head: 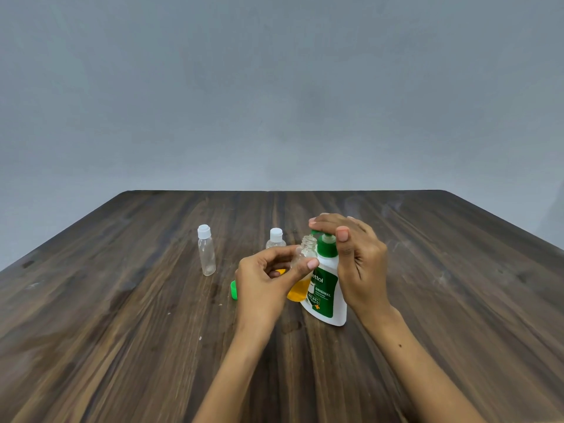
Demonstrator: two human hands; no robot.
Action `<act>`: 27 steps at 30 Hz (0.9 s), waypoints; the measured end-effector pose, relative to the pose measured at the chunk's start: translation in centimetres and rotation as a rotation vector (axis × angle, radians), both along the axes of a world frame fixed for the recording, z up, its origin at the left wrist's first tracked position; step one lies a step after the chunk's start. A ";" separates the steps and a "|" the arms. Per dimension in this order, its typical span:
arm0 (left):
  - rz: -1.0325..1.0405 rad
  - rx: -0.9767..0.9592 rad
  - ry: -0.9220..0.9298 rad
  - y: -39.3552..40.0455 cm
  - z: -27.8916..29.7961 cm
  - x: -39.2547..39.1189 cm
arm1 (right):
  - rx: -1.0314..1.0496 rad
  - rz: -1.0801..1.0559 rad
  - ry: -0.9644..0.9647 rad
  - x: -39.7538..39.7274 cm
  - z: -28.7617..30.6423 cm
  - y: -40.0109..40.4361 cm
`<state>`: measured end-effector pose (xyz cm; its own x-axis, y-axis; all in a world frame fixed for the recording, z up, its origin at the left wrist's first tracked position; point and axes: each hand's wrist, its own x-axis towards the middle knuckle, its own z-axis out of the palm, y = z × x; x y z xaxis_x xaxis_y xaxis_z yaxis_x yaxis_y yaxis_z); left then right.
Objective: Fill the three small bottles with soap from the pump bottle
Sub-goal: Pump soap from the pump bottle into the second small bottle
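1. Step in hand: filling the first small bottle. The left hand [268, 279] pinches an uncapped clear bottle [303, 264] between thumb and curled fingers, its open neck held up just under the green pump nozzle [314, 232].
2. The right hand [354, 254] sits on top of the pump bottle [326, 288]: fingers laid fairly flat over the pump head, thumb pointing up at the near side. Looks like a press, though how far down it has gone I cannot tell.
3. The held bottle shows yellow soap in its lower part, the upper part clear, so roughly half full (judgement only; the hand hides some of it).
4. Places, clock face from the pump bottle: held bottle touching or just beside it at 9 o'clock; short capped bottle [276, 239] at 10 o'clock, behind the left hand; tall capped bottle [206, 250] further out at 9–10 o'clock, well apart. Both look empty, white caps on.
5. A green cap [233, 290] lies on the table [122, 331] at 9 o'clock, near the left wrist; probably the held bottle's.
6. Next move calls for: more pumps with the neck kept right under the nozzle, the base steady, then capping.
7. Risk: the neck is narrow, so soap may run down the outside.
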<state>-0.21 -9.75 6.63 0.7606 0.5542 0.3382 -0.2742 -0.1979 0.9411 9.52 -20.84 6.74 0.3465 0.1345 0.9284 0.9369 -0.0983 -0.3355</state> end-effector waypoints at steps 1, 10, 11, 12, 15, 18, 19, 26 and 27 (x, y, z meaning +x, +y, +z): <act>0.002 -0.003 0.001 0.0 -0.1 0.1 | -0.001 0.002 0.005 0.0 -0.1 0.0; -0.013 -0.020 -0.016 0.1 0.2 0.0 | -0.157 -0.042 -0.064 0.3 0.5 -0.9; -0.010 -0.020 -0.017 0.2 0.2 -0.1 | -0.173 -0.048 -0.082 0.3 0.5 -1.0; -0.009 -0.022 -0.018 0.3 0.2 -0.1 | -0.189 -0.056 -0.102 0.3 0.6 -1.1; -0.015 -0.024 -0.017 0.4 0.2 -0.2 | -0.258 -0.100 -0.172 0.3 1.0 -1.4; -0.020 -0.015 -0.022 0.5 0.3 -0.3 | -0.323 -0.133 -0.220 0.5 1.5 -1.8; -0.017 -0.013 -0.024 0.6 0.3 -0.3 | -0.335 -0.130 -0.228 0.6 1.6 -1.9; -0.014 -0.006 -0.023 0.6 0.4 -0.1 | -0.350 -0.117 -0.219 0.6 1.7 -2.1; -0.016 -0.004 -0.023 0.5 0.4 -0.1 | -0.344 -0.111 -0.213 0.6 1.7 -2.1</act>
